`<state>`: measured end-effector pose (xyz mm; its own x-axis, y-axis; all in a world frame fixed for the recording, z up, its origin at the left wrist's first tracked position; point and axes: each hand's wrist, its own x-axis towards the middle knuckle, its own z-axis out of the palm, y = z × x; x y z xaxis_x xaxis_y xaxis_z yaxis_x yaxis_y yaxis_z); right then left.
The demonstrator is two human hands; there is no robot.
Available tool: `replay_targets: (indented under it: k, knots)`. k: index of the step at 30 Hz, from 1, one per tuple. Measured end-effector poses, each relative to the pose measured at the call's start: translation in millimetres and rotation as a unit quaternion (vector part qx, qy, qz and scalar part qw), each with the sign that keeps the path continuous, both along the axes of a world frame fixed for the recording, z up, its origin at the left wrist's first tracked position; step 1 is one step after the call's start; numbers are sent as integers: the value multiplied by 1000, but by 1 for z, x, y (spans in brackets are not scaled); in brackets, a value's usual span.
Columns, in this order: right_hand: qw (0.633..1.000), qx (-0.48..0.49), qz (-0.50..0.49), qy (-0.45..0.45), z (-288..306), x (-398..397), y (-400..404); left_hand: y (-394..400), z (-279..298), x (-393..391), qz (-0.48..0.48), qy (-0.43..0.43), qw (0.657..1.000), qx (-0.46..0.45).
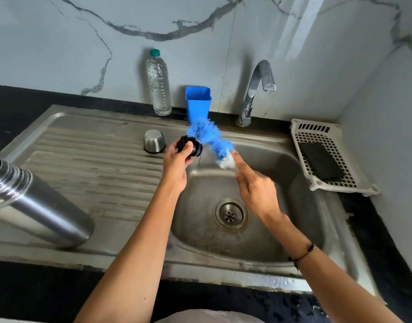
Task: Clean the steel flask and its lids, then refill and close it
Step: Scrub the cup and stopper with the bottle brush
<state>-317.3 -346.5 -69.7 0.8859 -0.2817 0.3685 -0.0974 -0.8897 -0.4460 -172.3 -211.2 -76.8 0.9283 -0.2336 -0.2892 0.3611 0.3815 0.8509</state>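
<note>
We see the black inner lid [191,147] held up over the far left rim of the sink basin [282,231], just right of the ribbed drainboard [95,173]; our left hand [178,163] has it in a closed grip, fingers and thumb curled round its body, the forearm reaching up from the near edge and the wrist turned so the lid's open end faces right; the blue bottle brush [209,138] lies against that end, its bristles blurred, white at the lower tip; our right hand [255,188] grips the brush below the bristles, the forefinger stretched along it toward the lid and the other fingers curled, though the handle itself is hidden by the hand; a dark cord band [301,255] circles the right wrist; the steel flask [34,201] stands open-mouthed on the near left of the drainboard, well apart from the hands; the steel cup lid [154,141] sits upside down at the far edge of the drainboard, just left of the black lid; behind, against the marble wall, stand a clear water bottle [159,87] with a green cap and a blue plastic cup [198,103]; the tap [256,89] rises to the right of them; on the dark worktop [25,99] at far right a white slotted tray [317,131] holds a dark scrub pad [321,164]; the drain [230,214] lies at the basin's middle.
</note>
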Motion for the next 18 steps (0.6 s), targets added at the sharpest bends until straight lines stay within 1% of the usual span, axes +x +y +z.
replay_targets:
  k: [3,6,10,13,16,18]
  knots:
    - [999,-15,9,34,3,6,1,4,4,-4,-79,10,996,-39]
    - [998,-1,-14,68,8,11,-6,6,3,-7,-119,28,990,-76]
    - [996,89,-6,4,4,2,-4,2,5,-8,-100,42,987,-117]
    - [997,72,18,28,-8,-4,-2,2,6,-6,-111,38,984,-136]
    - [994,87,-14,62,-7,5,-11,4,4,-10,-117,55,978,-162]
    - [993,104,-17,53,-5,7,-14,5,5,-9,-117,78,974,-177]
